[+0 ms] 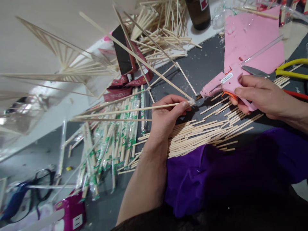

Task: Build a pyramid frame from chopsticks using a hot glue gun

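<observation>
A frame of thin wooden sticks stretches from my left hand toward the upper left. My left thumb and fingers pinch the frame where several sticks meet. In my right hand is a pink glue gun, its nozzle touching or very close to that joint. A clear glue stick sticks out of the gun's back. Loose wooden sticks lie on the dark table beneath and between my hands.
Pink sheet, scissors with yellow handles and dark bottle are at the upper right. Wrapped chopsticks lie left, near a magenta object. A phone stands behind the frame; a larger stick structure is at far left.
</observation>
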Motion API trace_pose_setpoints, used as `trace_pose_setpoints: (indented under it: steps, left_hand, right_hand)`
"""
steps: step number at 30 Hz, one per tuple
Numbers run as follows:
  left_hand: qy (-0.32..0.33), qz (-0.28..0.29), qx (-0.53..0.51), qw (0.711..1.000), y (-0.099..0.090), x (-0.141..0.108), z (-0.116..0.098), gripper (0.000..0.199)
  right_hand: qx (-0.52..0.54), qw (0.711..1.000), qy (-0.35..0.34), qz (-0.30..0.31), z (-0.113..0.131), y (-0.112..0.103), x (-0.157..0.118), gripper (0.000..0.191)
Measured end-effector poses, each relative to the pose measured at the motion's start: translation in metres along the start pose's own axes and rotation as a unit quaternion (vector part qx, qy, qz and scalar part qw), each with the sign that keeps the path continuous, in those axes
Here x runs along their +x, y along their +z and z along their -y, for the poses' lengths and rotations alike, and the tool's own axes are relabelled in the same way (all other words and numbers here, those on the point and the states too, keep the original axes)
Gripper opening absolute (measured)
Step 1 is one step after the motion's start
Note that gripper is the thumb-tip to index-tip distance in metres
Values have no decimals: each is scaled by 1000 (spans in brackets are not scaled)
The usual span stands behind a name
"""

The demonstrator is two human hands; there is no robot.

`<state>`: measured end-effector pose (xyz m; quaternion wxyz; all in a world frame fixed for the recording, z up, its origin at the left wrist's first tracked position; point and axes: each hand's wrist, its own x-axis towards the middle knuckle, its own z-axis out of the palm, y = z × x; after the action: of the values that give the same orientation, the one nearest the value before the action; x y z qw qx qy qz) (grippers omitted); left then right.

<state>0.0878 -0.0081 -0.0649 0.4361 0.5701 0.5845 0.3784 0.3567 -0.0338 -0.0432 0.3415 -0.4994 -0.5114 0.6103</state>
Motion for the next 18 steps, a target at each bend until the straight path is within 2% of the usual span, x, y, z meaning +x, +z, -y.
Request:
trace_pose_setpoints:
  steps: [4, 18]
  left_hand:
    - [4, -8, -2, 1000, 0, 0, 0, 13]
    - [14, 8, -5, 1000, 1, 0, -1, 16]
  right_hand:
    - [22, 1000, 3, -19, 2, -1, 1, 18]
    - [13, 1000, 15, -11, 4, 2, 0, 21]
